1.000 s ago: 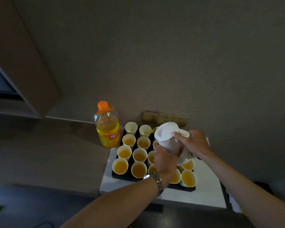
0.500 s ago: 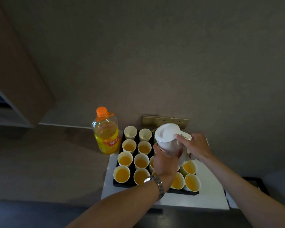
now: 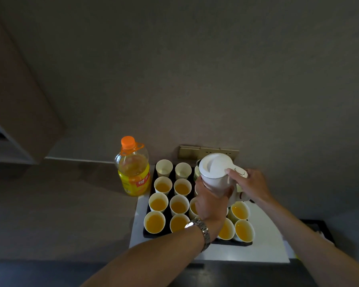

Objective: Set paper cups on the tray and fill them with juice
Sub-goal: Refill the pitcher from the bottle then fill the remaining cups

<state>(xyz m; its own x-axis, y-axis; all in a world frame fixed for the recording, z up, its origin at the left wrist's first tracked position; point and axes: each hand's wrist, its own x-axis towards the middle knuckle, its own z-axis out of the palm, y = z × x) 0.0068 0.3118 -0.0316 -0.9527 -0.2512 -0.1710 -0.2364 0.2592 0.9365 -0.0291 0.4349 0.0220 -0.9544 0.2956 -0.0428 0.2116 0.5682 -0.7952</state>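
White table (image 3: 263,241) against grey wall (image 3: 195,69); left hand (image 3: 210,201) cupping white jug (image 3: 215,172), right hand (image 3: 250,185) gripping handle at 3 o'clock.

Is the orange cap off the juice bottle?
No, the orange cap sits on top of the juice bottle, which stands left of the tray.

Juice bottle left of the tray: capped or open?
Capped. The juice bottle stands upright with its orange cap on, beside the tray; neither hand touches it.
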